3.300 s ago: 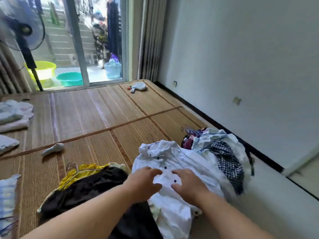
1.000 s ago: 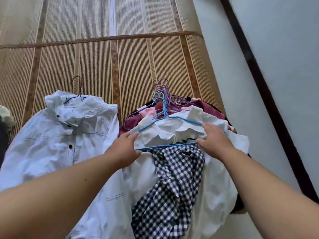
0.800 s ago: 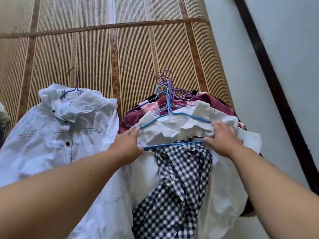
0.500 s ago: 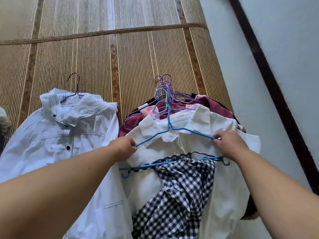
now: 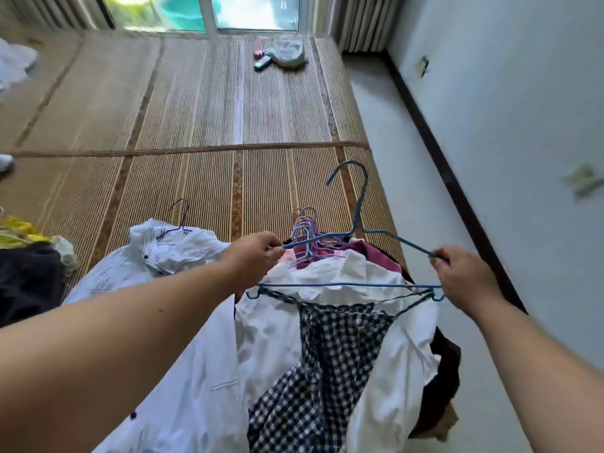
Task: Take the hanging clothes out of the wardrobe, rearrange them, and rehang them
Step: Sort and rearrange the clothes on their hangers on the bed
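1. Open woven mat (image 5: 209, 178) runs ahead to the glass door (image 5: 255, 11). On the right its edge meets a strip of pale floor (image 5: 408, 191) under the wall (image 5: 523, 125).
2. On the near left, a white jacket (image 5: 170, 256) lies flat on its own hanger. A dark garment (image 5: 29, 279) lies at the far left edge.
3. The blue hanger (image 5: 349, 285) is up off the clothes pile (image 5: 376, 256), between the two hands, with its hook pointing away over the mat.
4. A checked garment (image 5: 327, 354) hangs by thin straps from the hanger's end notches. It drapes over a white shirt (image 5: 343, 273) on top of the pile.
5. A bunch of purple hangers (image 5: 307, 220) sticks out just beyond the pile.
6. The left hand (image 5: 255, 253) has curled fingers pinching the hanger's left shoulder wire.
7. The right hand (image 5: 464, 276) pinches the right shoulder wire, near that end notch.
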`<state>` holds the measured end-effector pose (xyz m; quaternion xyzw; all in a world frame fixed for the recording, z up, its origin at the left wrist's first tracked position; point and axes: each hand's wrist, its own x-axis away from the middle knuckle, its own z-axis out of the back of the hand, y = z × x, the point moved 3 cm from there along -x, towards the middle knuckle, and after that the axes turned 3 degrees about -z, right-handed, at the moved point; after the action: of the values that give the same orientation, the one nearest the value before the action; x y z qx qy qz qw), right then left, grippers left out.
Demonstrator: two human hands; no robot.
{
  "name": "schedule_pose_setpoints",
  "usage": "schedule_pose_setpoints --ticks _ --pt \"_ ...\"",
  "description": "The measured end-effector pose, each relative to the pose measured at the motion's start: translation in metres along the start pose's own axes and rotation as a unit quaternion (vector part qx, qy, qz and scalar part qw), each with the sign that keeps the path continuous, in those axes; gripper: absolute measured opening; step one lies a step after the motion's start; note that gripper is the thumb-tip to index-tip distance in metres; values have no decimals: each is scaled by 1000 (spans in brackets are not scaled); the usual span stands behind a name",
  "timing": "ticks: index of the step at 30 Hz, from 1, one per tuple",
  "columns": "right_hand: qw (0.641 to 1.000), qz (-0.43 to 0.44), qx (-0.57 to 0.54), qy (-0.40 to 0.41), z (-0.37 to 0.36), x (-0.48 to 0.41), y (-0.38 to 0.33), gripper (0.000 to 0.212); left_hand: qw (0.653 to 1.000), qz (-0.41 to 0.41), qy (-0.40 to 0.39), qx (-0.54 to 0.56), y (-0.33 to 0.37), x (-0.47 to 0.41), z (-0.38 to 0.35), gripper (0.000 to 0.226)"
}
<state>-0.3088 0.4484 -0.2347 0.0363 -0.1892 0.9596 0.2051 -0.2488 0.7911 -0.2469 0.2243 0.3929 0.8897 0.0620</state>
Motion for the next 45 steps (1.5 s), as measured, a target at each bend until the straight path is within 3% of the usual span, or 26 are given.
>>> schedule_pose_setpoints --ticks 6,10,17,22,29,34,38,45 --pt "995 71 -40 63 83 18 -54 16 994 -61 79 -37 59 39 84 20" --pt "984 118 -75 106 130 35 -94 15 988 -94 119 16 82 75 131 19" --pt "954 210 -96 193 197 79 -176 18 961 -136 239 -41 105 144 213 13" --pt "926 267 -110 242 221 132 -246 17 934 -170 309 -59 91 211 273 13" --pt "894 354 -120 248 205 238 -368 17 907 -175 376 -75 11 345 364 15" --pt "884 404 -114 208 160 306 -468 20 883 -137 431 -127 -63 452 427 11" --pt "881 436 -105 152 103 354 -543 19 874 -60 456 -157 -129 526 470 15" --pt "860 502 -80 -40 -18 423 -636 12 863 106 457 -186 -256 614 500 18"
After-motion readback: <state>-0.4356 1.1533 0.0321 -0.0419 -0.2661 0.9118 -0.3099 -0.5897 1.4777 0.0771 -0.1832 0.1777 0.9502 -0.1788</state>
